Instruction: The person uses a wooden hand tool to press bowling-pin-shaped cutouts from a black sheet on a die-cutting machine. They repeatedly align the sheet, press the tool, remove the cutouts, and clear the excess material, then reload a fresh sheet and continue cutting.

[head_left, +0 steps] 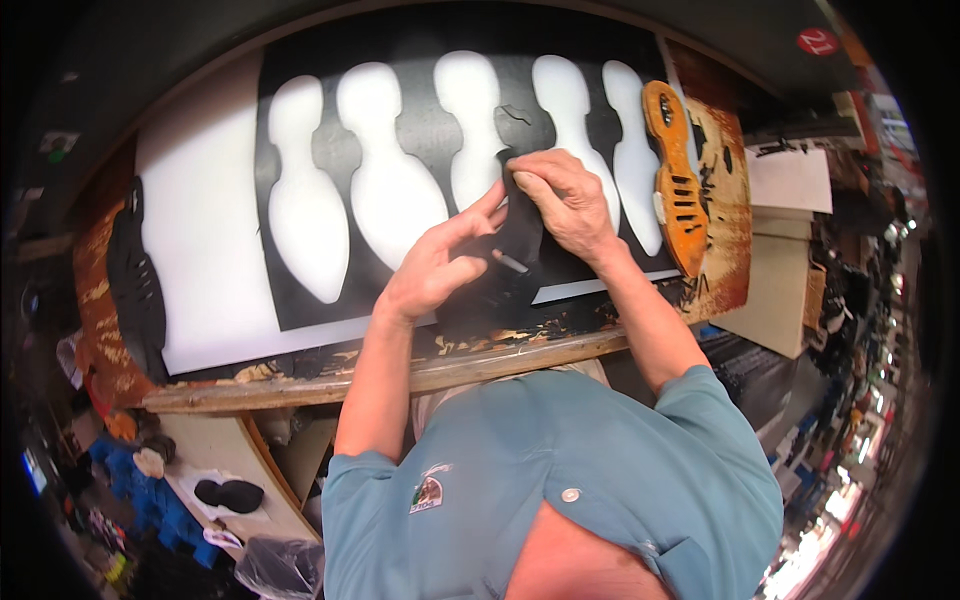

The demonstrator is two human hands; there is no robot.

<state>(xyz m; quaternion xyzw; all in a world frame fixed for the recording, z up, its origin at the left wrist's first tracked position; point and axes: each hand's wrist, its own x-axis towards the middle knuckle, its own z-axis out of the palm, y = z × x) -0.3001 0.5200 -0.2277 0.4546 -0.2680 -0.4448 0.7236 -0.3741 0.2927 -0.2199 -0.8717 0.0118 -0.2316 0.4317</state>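
Observation:
My right hand (568,205) pinches the top of a dark, thin piece of black sheet material (522,225), which hangs down between my hands. Beside it is my left hand (440,265), thumb and fingers apart, fingertips at the black piece's left edge. A small white stick like a cigarette (510,262) shows near the left fingers; whether they hold it I cannot tell. Beneath lies a black sheet (335,170) with several sole-shaped cut-outs, showing white material (205,220) under it. A thin black strand (515,113) curls on the sheet above my hands.
An orange sole-shaped cutting die (682,185) with slots lies at the right of the worn wooden bench (735,240). Black slotted pieces (135,285) are at its left end. The bench's front edge (450,375) runs before my body. Pale boards (775,270) stand at the right.

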